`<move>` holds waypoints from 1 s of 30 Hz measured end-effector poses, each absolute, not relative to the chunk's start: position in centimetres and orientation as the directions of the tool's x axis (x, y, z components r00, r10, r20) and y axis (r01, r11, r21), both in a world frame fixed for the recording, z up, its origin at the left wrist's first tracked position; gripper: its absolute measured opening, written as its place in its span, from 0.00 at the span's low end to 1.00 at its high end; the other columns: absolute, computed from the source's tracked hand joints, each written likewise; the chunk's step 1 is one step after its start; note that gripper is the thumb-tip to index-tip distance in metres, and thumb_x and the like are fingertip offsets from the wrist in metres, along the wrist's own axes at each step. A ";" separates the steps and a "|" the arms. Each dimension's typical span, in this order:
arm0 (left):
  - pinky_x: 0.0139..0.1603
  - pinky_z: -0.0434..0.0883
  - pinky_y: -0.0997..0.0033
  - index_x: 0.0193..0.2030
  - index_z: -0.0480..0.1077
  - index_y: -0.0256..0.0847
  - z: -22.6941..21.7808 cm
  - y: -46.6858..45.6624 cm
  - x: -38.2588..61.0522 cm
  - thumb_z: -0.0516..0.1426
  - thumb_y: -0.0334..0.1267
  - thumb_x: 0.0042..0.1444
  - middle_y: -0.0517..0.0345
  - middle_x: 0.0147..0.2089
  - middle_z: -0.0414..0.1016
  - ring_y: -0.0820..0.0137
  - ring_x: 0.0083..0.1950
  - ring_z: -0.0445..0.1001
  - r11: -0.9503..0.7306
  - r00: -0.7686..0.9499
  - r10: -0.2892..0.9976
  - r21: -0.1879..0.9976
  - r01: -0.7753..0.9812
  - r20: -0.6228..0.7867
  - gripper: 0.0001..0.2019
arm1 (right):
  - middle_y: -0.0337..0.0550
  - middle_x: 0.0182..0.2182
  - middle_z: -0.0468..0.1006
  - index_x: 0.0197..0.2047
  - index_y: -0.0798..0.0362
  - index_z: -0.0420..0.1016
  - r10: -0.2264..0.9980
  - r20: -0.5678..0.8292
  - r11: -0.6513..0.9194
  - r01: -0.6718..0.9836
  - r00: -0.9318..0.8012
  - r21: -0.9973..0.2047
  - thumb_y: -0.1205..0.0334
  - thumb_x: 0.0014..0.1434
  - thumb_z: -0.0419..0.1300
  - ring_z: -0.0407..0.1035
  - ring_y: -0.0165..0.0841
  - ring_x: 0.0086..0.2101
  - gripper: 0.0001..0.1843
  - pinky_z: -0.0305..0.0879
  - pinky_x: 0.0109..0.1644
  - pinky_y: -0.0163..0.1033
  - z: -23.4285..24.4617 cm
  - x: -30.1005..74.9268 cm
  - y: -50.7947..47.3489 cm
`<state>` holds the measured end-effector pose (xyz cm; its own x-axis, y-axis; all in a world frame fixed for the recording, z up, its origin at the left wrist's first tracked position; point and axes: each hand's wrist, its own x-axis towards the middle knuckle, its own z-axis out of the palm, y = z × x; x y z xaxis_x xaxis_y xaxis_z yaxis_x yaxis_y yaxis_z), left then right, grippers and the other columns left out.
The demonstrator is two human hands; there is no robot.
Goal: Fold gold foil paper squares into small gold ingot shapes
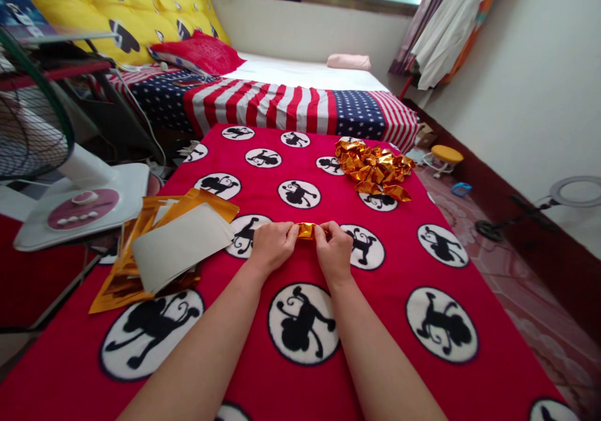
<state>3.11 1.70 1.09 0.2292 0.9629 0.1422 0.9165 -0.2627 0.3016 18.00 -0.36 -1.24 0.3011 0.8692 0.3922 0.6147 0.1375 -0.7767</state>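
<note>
My left hand (273, 244) and my right hand (334, 245) are both closed, pinching opposite ends of one small piece of folded gold foil paper (306, 230). It is held level between the thumbs, low over the red cloth with monkey prints (385, 302). Fingers cover both ends of the foil. Left of my hands lies a loose stack of gold foil sheets (113, 292) with pale grey sheets (181, 245) on top. Beyond my right hand sits a heap of folded gold foil pieces (370, 167).
A white fan (107, 183) stands at the left edge of the table. Behind the table is a bed with a stars-and-stripes cover (263, 104) and a red pillow (201, 54). On the floor at right are a yellow stool (446, 153) and a ring light (575, 192).
</note>
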 end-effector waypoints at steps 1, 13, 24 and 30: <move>0.31 0.57 0.68 0.33 0.77 0.42 1.1 1.7 3.1 0.45 0.47 0.65 0.51 0.34 0.81 0.64 0.35 0.76 -0.267 0.233 0.962 0.296 0.917 0.144 0.22 | 0.39 0.23 0.75 0.28 0.53 0.72 0.867 0.396 0.137 0.620 0.302 -0.773 0.61 0.59 0.55 0.68 0.31 0.25 0.10 0.60 0.33 0.35 -1.3 18.0 -0.4; 0.29 0.52 0.68 0.30 0.76 0.42 0.4 2.1 2.8 0.39 0.51 0.67 0.51 0.30 0.80 0.66 0.31 0.75 -0.227 0.176 0.971 0.397 0.889 0.162 0.29 | 0.39 0.23 0.75 0.28 0.53 0.72 0.876 0.389 0.144 0.616 0.285 -0.775 0.61 0.60 0.55 0.67 0.31 0.25 0.11 0.59 0.33 0.35 -1.2 17.7 -0.4; 0.30 0.52 0.67 0.32 0.78 0.43 0.6 1.9 3.5 0.39 0.53 0.66 0.50 0.31 0.80 0.65 0.32 0.74 -0.100 0.034 0.983 0.374 0.922 0.180 0.30 | 0.39 0.23 0.75 0.27 0.52 0.72 0.878 0.398 0.161 0.616 0.268 -0.771 0.61 0.60 0.56 0.67 0.30 0.24 0.10 0.59 0.32 0.35 -0.9 17.6 -0.6; 0.31 0.53 0.67 0.35 0.78 0.42 0.5 1.8 3.8 0.41 0.50 0.67 0.49 0.32 0.80 0.64 0.33 0.75 -0.050 -0.018 0.983 0.368 0.929 0.180 0.27 | 0.39 0.23 0.75 0.28 0.52 0.72 0.881 0.409 0.176 0.639 0.236 -0.748 0.61 0.61 0.55 0.67 0.30 0.25 0.11 0.59 0.32 0.35 -1.2 17.3 -0.6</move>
